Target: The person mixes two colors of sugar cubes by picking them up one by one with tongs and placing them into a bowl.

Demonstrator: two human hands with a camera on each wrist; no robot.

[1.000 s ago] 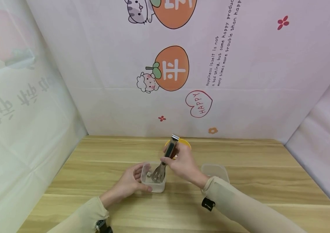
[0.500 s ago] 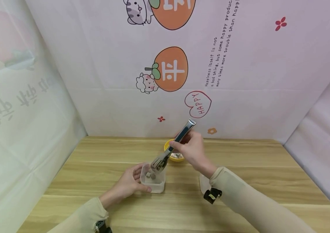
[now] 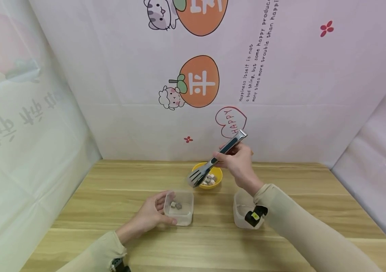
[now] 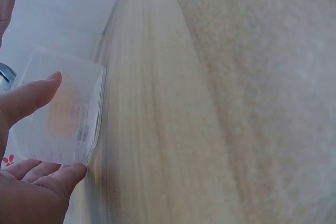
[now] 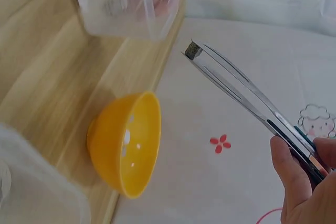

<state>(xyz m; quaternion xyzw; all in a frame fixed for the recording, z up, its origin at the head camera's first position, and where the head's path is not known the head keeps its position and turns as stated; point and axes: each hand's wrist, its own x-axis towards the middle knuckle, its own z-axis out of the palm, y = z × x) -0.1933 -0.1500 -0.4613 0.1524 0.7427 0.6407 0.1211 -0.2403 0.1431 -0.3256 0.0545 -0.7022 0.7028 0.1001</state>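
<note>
My left hand (image 3: 149, 212) holds a clear square plastic container (image 3: 184, 219) from its left side, thumb in front and fingers behind. Inside it lie two small cubes (image 3: 176, 205), one pale and one greyish. Up and to the right, my right hand (image 3: 239, 163) grips metal kitchen tongs (image 3: 226, 148) with dark handle inlays. Between the tong tips, the right wrist view shows a small dark speckled cube (image 5: 192, 50); the head view hides it. Just behind the tong tips stands a yellow bowl (image 3: 218, 182) with several pale and grey cubes inside.
A second clear plastic container (image 3: 241, 218) stands at the right, partly covered by the right wrist camera (image 3: 255, 216). The wooden table (image 3: 128, 185) ends at a printed white cloth backdrop (image 3: 138, 128), with white cloth on both sides.
The tongs have risen out of the left container and moved up and right to just in front of the yellow bowl. The left hand and its container have stayed in place.
</note>
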